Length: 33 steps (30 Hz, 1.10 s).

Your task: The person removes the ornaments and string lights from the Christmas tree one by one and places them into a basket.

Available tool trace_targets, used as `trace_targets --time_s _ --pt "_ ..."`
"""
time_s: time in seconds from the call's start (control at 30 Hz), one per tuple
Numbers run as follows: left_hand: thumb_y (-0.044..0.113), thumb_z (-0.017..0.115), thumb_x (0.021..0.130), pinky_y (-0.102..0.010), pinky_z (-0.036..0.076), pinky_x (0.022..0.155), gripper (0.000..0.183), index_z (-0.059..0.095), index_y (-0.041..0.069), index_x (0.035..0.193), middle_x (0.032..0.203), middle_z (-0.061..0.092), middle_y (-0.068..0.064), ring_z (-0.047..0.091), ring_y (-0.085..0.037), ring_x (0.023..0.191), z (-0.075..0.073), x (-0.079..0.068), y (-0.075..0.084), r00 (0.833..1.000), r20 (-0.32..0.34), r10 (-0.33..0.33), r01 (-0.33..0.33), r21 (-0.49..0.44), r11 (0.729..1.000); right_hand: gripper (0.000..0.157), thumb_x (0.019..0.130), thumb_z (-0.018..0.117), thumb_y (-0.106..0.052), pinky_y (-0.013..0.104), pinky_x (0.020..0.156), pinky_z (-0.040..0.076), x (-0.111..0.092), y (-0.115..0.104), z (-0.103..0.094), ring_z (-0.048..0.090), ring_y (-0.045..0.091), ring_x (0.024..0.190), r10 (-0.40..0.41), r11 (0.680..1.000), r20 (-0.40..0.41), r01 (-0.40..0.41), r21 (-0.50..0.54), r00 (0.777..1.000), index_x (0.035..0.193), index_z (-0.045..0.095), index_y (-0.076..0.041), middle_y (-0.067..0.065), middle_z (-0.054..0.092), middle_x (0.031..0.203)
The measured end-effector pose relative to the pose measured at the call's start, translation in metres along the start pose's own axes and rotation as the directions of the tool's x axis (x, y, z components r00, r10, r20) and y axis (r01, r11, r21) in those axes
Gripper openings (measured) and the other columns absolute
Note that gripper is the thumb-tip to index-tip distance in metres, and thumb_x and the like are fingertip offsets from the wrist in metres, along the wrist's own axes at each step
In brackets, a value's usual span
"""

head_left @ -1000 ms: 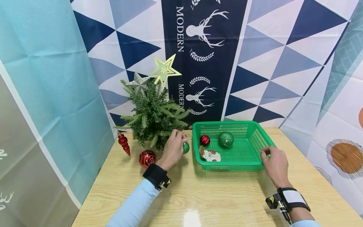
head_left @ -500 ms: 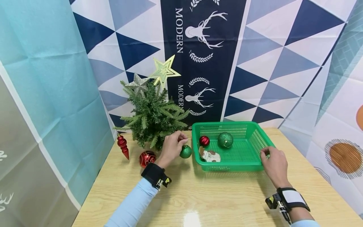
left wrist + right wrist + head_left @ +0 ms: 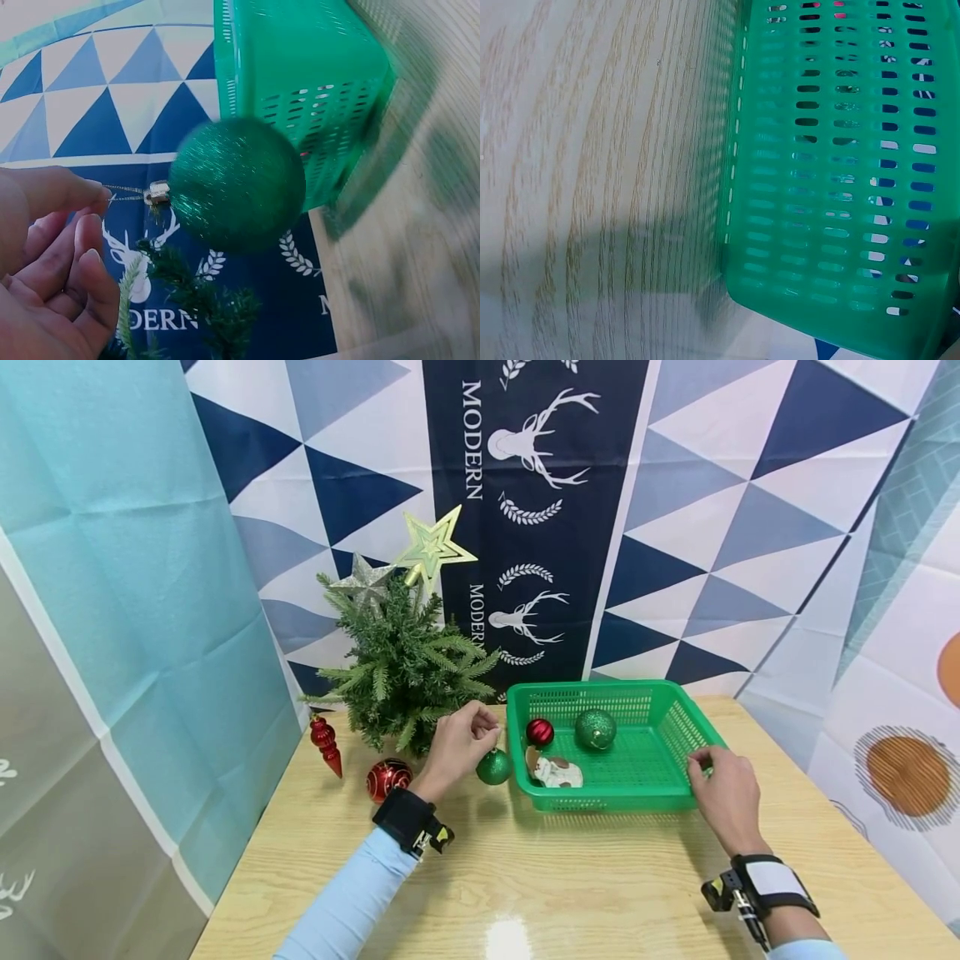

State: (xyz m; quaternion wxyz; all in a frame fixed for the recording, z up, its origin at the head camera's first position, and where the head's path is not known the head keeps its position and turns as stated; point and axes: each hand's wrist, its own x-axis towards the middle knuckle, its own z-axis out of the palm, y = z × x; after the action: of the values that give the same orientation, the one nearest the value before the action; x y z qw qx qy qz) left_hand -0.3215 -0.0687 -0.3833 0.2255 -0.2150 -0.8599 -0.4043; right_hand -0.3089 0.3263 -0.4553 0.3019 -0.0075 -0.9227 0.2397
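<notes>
At the left side of the green basket (image 3: 645, 762), a green glitter ball (image 3: 492, 767) is held up by its thin loop (image 3: 126, 198), which is pinched between the thumb and fingertips of the left hand (image 3: 453, 750). The grip is narrow; the other fingers are loosely curled. The ball is hung below the fingertips, with a metallic cap (image 3: 157, 193) between loop and ball, and a shadow is cast on the wooden table (image 3: 570, 877) beneath it. Whether the basket's wall is touched by the ball cannot be told.

The basket's rim is gripped near its front right corner by the right hand (image 3: 727, 797), with fingers curled; in the right wrist view mostly the perforated wall is shown.

Inside the basket, a small red ball (image 3: 540, 732) is placed toward the left wall, a second green ball (image 3: 596, 729) is set to its right, and a white-and-brown figure (image 3: 558, 772) is laid at the front left.

Behind the left hand, a small tree (image 3: 405, 668) is seen, topped by a silver star (image 3: 363, 578) and a gold star (image 3: 435, 545). A red drop ornament (image 3: 326, 745) is hung, tilted, at its left; a red swirl-patterned ball (image 3: 388, 778) is positioned low in front. A patterned cloth (image 3: 540, 485) is draped behind everything.
</notes>
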Motion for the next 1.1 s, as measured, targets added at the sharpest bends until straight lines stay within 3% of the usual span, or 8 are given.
trace_targets --time_s 0.13,0.3,0.47,0.7,0.97,1.1 --pt "0.011 0.071 0.087 -0.021 0.047 0.063 0.012 0.063 0.01 0.095 0.084 0.066 0.004 0.06 -0.007 0.07 0.0 0.002 0.001 1.0 0.013 -0.001 0.001 -0.029 1.0 0.014 0.092 0.059 -0.007 0.047 0.067 0.037 0.0 0.001 -0.002 0.051 0.034 0.081 -0.022 0.999 -0.013 0.022 0.025 1.0 0.093 0.066 0.005 0.021 0.064 0.086" --pt "0.012 0.071 0.087 -0.021 0.046 0.062 0.012 0.063 0.01 0.096 0.084 0.066 0.005 0.058 -0.008 0.068 0.001 0.004 0.002 1.0 0.025 -0.01 0.011 -0.031 0.999 0.013 0.09 0.061 -0.004 0.049 0.077 0.034 -0.001 0.006 -0.008 0.054 0.034 0.08 -0.032 0.997 -0.087 0.038 0.069 0.996 0.095 0.067 0.006 0.023 0.065 0.086" --pt "0.011 0.069 0.088 -0.022 0.046 0.062 0.011 0.063 0.01 0.097 0.086 0.065 0.005 0.058 -0.008 0.069 0.0 0.006 0.003 1.0 0.019 -0.006 0.007 -0.034 0.999 0.024 0.088 0.062 -0.005 0.055 0.085 0.024 0.001 0.014 -0.014 0.045 0.044 0.091 0.029 1.0 -0.128 -0.029 0.002 0.991 0.103 0.064 0.013 0.031 0.057 0.096" --pt "0.01 0.068 0.089 -0.021 0.047 0.062 0.01 0.063 0.01 0.097 0.086 0.064 0.004 0.057 -0.008 0.067 0.002 0.011 0.006 0.999 0.008 0.031 -0.031 -0.046 0.998 0.045 0.093 0.052 -0.018 0.064 0.081 0.022 0.003 0.017 -0.021 0.032 0.058 0.106 0.185 0.972 -0.024 -0.187 -0.139 0.982 0.12 0.054 0.019 0.042 0.043 0.114" --pt "0.013 0.065 0.092 -0.021 0.047 0.062 0.006 0.062 0.013 0.097 0.089 0.063 0.005 0.058 -0.008 0.067 0.002 0.016 0.011 1.0 0.015 0.028 -0.026 -0.072 0.997 0.044 0.094 0.049 -0.016 0.059 0.078 0.033 0.005 0.015 -0.02 0.044 0.051 0.095 0.153 0.97 0.06 -0.139 -0.2 0.986 0.112 0.056 0.024 0.04 0.05 0.105" --pt "0.014 0.065 0.092 -0.021 0.046 0.062 0.006 0.061 0.015 0.096 0.089 0.063 0.006 0.058 -0.009 0.067 0.003 0.018 0.013 0.999 0.023 0.034 -0.032 -0.06 0.998 0.045 0.094 0.049 -0.017 0.058 0.068 0.04 0.007 0.016 -0.02 0.045 0.051 0.091 0.183 0.964 0.077 -0.163 -0.212 0.98 0.113 0.056 0.023 0.039 0.049 0.105"
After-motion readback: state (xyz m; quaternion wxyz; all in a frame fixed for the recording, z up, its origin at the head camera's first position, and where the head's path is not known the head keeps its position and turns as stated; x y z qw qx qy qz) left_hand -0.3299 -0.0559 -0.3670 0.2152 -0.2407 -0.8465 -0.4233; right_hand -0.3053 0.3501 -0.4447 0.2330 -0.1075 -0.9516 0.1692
